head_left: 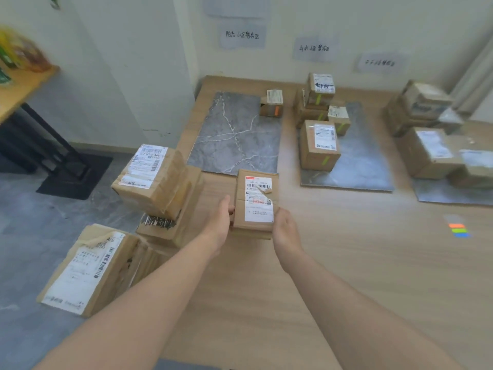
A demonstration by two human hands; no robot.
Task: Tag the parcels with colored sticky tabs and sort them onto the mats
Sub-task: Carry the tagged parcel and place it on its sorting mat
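Note:
I hold a small cardboard parcel [254,201] with a white shipping label in front of me, above the wooden floor. My left hand [222,220] grips its left side and my right hand [284,228] grips its right side. A strip of colored sticky tabs [458,229], orange, green and blue, lies on the floor to the right. Ahead lies a grey marble-look mat [232,137] with one orange-tagged box [272,104] at its far corner. A second grey mat [365,161] carries several green-tagged boxes [318,144]. A third mat [442,194] at the right carries more boxes [426,150].
Untagged parcels are piled at my left: one stacked pile [157,182] and a large flat box [90,268]. A black-legged wooden table [24,86] stands at far left. Paper signs [241,36] hang on the wall above the mats.

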